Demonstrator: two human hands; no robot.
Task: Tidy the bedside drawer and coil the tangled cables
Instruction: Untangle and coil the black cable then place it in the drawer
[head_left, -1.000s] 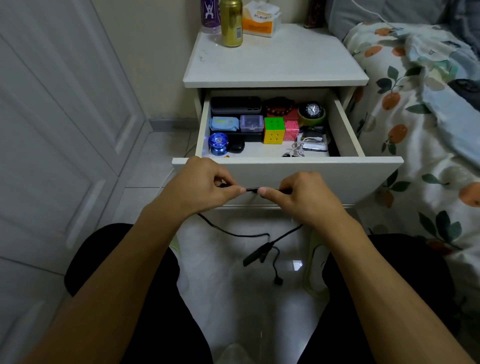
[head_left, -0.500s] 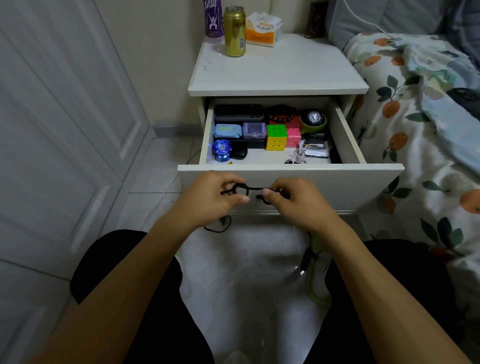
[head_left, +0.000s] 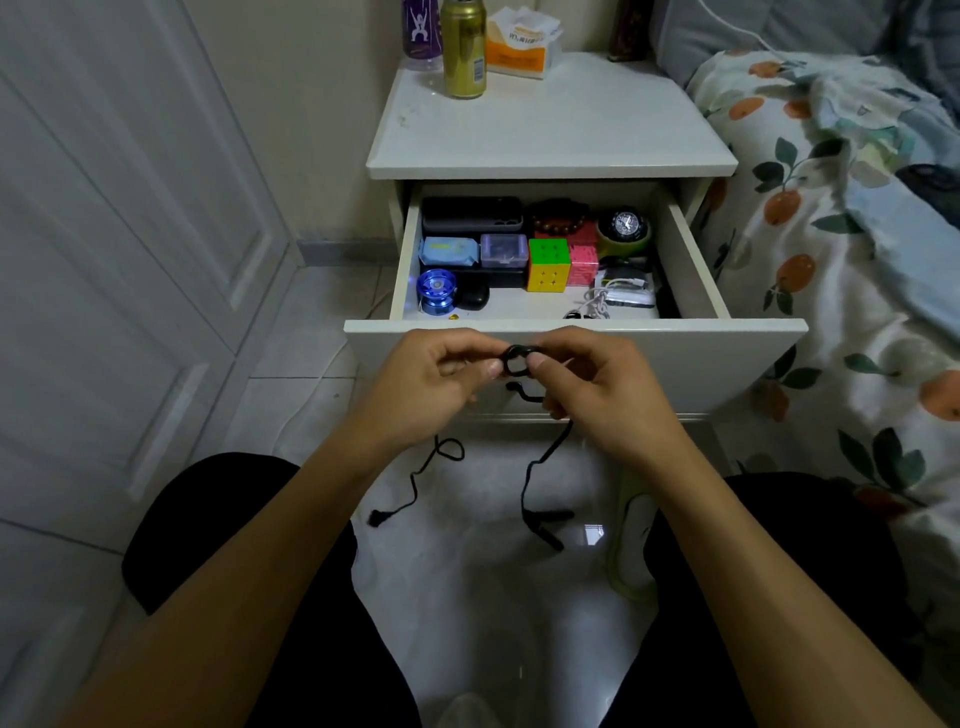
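A thin black cable (head_left: 530, 467) hangs in front of the open white drawer (head_left: 571, 332). Its top is bent into a small loop between my hands. My left hand (head_left: 431, 384) pinches the loop on its left side. My right hand (head_left: 597, 389) pinches it on the right, with more cable curling under its fingers. Two loose ends dangle above the floor, one at lower left, one with a plug at lower right. A white cable (head_left: 602, 299) lies tangled at the drawer's front right.
The drawer holds a blue yo-yo (head_left: 436, 291), a colour cube (head_left: 548, 265), small boxes, a watch (head_left: 623, 228) and a black case (head_left: 470, 213). On the nightstand top (head_left: 561, 130) stand a can and a tissue pack. The bed (head_left: 857, 234) is at right, a white door (head_left: 130, 234) at left.
The cable was stretched straight between my hands a second ago. It is now bent into a small loop, my hands have come closer, and the dangling ends have shifted.
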